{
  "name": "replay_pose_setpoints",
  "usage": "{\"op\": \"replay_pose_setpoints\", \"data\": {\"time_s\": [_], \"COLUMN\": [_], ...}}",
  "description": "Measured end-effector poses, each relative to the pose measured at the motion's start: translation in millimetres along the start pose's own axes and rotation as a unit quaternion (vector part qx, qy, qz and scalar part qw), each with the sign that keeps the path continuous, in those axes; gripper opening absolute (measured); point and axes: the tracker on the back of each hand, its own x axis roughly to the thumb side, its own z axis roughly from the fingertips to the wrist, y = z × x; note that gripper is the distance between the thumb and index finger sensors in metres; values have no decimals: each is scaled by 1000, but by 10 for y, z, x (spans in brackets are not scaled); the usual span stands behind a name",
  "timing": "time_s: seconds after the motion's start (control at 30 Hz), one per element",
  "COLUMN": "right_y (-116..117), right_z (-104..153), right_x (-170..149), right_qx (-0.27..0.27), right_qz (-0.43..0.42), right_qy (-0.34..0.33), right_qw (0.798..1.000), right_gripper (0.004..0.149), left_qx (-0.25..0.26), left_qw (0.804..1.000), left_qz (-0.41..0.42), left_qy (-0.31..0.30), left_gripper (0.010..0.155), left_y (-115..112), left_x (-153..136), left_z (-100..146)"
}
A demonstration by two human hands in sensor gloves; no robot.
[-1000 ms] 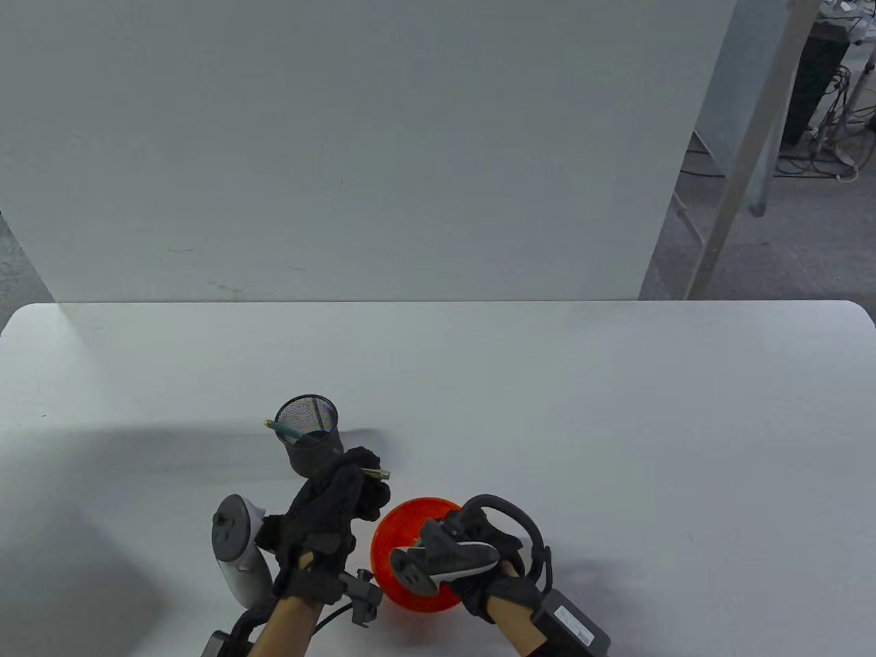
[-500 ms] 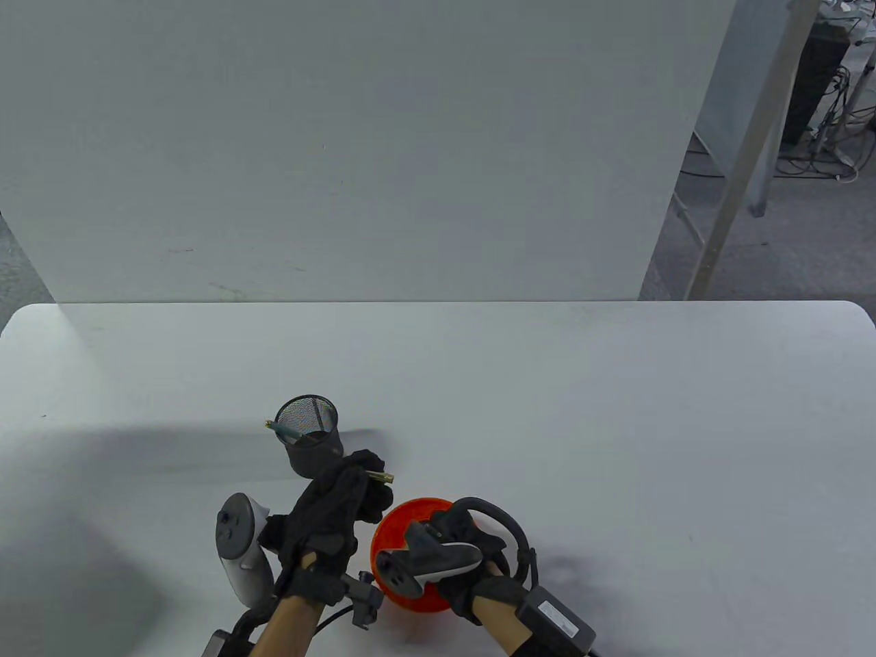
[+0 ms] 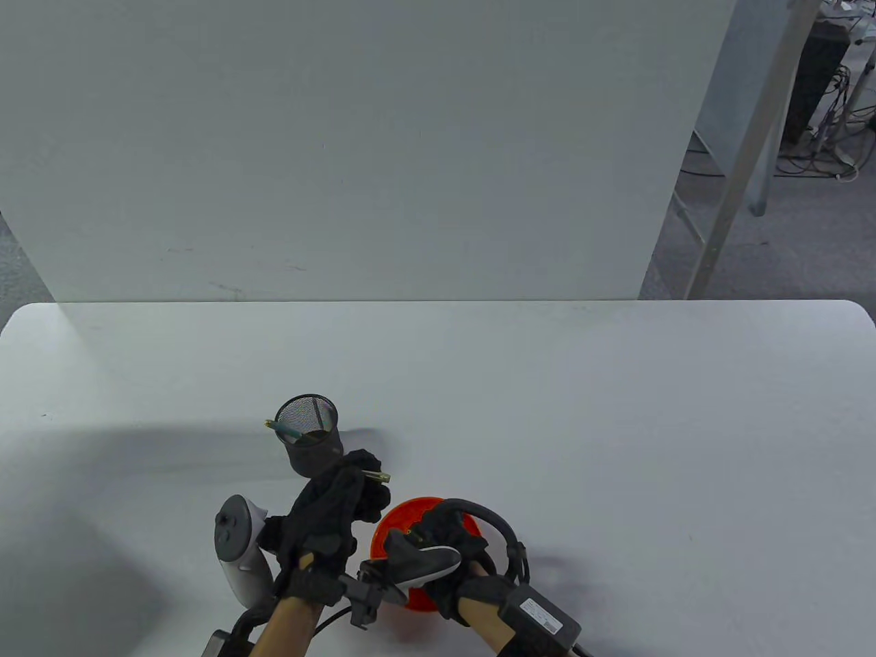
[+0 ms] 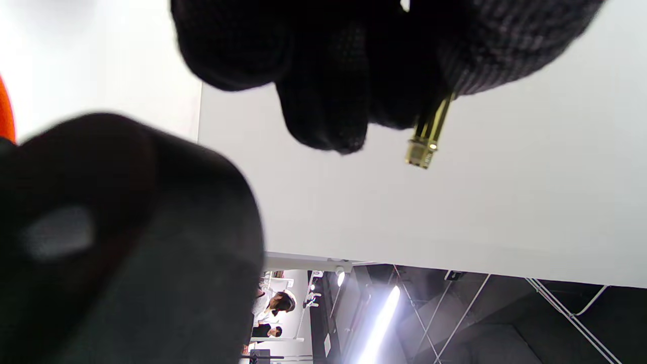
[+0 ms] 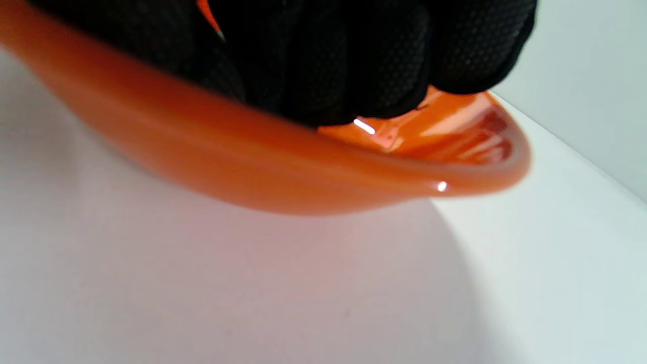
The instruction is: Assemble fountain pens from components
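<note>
- Where my left hand [image 3: 335, 503] closes its fingers [image 4: 323, 96] around a gold pen part [image 4: 427, 132], only the threaded brass end pokes out past the glove; the rest of it is buried in the fist, so I cannot name the piece.
- From the table view that same tip [image 3: 375, 475] juts to the right, just beside the mesh pen cup [image 3: 309, 438].
- My right hand [image 3: 448, 540] reaches down into the orange bowl [image 3: 393, 523]; the tracker and glove cover most of the bowl's inside.
- In the right wrist view the gloved fingers [image 5: 384, 60] curl over the bowl's rim [image 5: 303, 172], but I cannot tell whether they pinch anything, and the contents are hidden.
- A teal pen with a gold end [image 3: 280, 429] leans out of the cup over its left rim; its lower part is lost behind the mesh.
- The bowl and cup stand near each other on the white table [image 3: 616, 424], my forearms cut off by the bottom edge.
</note>
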Motion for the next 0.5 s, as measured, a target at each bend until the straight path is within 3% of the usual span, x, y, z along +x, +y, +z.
{"op": "replay_pose_setpoints", "data": {"time_s": [0.23, 0.4, 0.5], "right_y": [4, 3, 14], "right_z": [130, 146, 111], "right_x": [-133, -14, 7], "right_qx": [-23, -56, -49], "right_qz": [-72, -4, -16], "right_qy": [30, 28, 28], "right_qw": [997, 998, 998], "right_gripper": [43, 41, 40], "left_qx": [5, 8, -5], "left_qw": [1000, 1000, 1000], "left_qz": [13, 16, 16], "left_qy": [1, -3, -7], "left_gripper": [39, 39, 39], "left_y": [8, 22, 26], "left_x": [7, 22, 36], "left_z": [5, 11, 3]}}
